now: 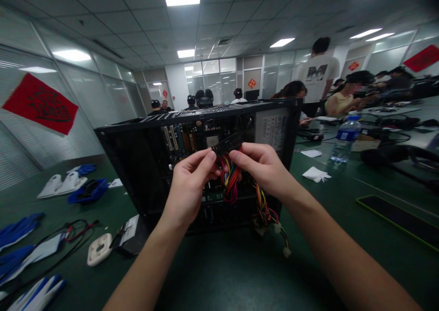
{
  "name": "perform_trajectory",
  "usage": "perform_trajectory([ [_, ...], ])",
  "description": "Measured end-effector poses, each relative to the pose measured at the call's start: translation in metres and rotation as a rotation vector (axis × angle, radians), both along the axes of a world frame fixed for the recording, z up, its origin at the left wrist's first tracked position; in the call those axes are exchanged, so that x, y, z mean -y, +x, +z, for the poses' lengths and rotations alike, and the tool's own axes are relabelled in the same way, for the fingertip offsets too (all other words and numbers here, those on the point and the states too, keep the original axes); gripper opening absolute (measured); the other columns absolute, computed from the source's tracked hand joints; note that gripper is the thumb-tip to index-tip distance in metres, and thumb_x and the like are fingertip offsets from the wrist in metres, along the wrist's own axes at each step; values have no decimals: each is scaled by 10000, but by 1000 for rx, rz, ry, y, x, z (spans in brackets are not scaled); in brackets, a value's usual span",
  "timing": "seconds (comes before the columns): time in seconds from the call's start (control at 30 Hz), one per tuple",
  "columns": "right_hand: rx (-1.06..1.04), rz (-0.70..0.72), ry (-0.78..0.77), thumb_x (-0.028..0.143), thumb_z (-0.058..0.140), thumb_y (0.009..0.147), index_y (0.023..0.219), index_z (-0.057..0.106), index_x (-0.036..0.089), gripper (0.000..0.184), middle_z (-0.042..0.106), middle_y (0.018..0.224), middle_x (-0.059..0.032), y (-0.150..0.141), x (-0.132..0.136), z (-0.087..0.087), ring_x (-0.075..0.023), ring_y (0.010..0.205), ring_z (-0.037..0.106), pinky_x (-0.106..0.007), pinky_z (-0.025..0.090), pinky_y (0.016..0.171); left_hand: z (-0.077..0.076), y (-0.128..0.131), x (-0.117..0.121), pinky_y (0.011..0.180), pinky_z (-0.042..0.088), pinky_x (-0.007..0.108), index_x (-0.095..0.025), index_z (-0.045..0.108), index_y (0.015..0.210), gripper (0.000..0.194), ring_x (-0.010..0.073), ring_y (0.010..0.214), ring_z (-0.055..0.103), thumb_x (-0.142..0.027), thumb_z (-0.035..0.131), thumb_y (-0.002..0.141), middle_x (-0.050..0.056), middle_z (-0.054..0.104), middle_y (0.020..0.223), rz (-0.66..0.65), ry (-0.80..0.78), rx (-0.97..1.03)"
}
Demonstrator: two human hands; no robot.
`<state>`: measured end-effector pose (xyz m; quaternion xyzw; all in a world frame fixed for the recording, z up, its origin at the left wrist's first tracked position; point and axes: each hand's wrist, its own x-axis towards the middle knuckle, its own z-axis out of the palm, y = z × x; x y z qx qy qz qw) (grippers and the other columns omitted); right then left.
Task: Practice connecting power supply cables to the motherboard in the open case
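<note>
An open black computer case [116, 164] stands upright on the green table before me. In front of its open side, my left hand [188, 178] and my right hand [259, 167] pinch a long black connector [229, 142] from either end. A looped bundle of red, yellow and purple power cables [230, 183] hangs below it, between the fingers. More coloured wires [261, 201] with white plugs [286, 251] dangle at the case's lower right. Behind the hands I see the motherboard slots [174, 139] and the labelled power supply [270, 128]. My fingers partly cover the connector.
Left on the table lie blue-and-white gloves [41, 295], a blue tray [87, 191], a cream-coloured pad [99, 249] and a black box [132, 238]. To the right are a water bottle [345, 139], a crumpled tissue [316, 174] and a phone [398, 217]. Several people are beyond.
</note>
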<state>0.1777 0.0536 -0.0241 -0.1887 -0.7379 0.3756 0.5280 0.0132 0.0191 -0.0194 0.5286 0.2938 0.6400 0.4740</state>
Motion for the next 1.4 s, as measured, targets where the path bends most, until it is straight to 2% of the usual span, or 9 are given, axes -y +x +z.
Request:
perform_trajectory([
  [0.33, -14, -87, 79, 485, 593, 936, 756, 638, 156, 378, 594, 683, -8, -4, -2, -7, -106, 575, 498, -221, 421, 511, 1, -1, 3, 642, 492, 207, -133, 780, 895, 248, 108, 683, 599, -343, 798, 763, 43, 714, 770, 27, 13, -18],
  [0.6, -32, -136, 92, 487, 587, 939, 726, 610, 168, 384, 562, 646, 7, -8, -1, -8, -103, 558, 481, -219, 398, 495, -8, 1, 0, 628, 475, 212, -145, 782, 936, 294, 112, 674, 589, -398, 780, 787, 36, 712, 774, 120, 64, -60],
  [0.73, -51, -135, 94, 495, 580, 942, 717, 594, 173, 392, 551, 640, 12, -11, 2, -6, -100, 548, 472, -216, 390, 489, -10, 4, 3, 657, 487, 229, -165, 785, 948, 257, 134, 719, 611, -390, 739, 832, 39, 725, 824, 184, 131, -114],
  [0.9, -42, -162, 130, 489, 587, 939, 704, 579, 177, 390, 512, 620, 19, -12, 6, -5, -107, 557, 451, -223, 380, 498, -5, 10, 12, 779, 521, 264, -194, 792, 883, 128, 208, 936, 658, -296, 749, 819, 47, 739, 994, 355, 241, -141],
  [1.13, -4, -210, 187, 464, 583, 947, 699, 565, 177, 379, 503, 641, 12, -7, 11, -4, -121, 602, 457, -234, 396, 537, -6, 9, 21, 936, 510, 310, -215, 799, 920, 135, 244, 1074, 648, -277, 689, 871, 50, 736, 1074, 395, 370, -240],
  [1.3, -30, -158, 200, 455, 579, 952, 701, 566, 173, 377, 507, 635, 13, -9, 18, 0, -114, 583, 459, -223, 398, 513, -8, 7, 22, 946, 532, 347, -191, 792, 982, 206, 240, 1046, 671, -302, 631, 917, 73, 738, 1093, 464, 536, -356],
  [1.4, -40, -137, 229, 429, 575, 962, 748, 599, 169, 337, 545, 670, 5, -9, 23, 3, -117, 604, 490, -222, 416, 527, -5, 5, 23, 909, 550, 325, -182, 793, 1002, 208, 218, 1009, 686, -288, 630, 926, 78, 747, 1082, 446, 584, -392],
])
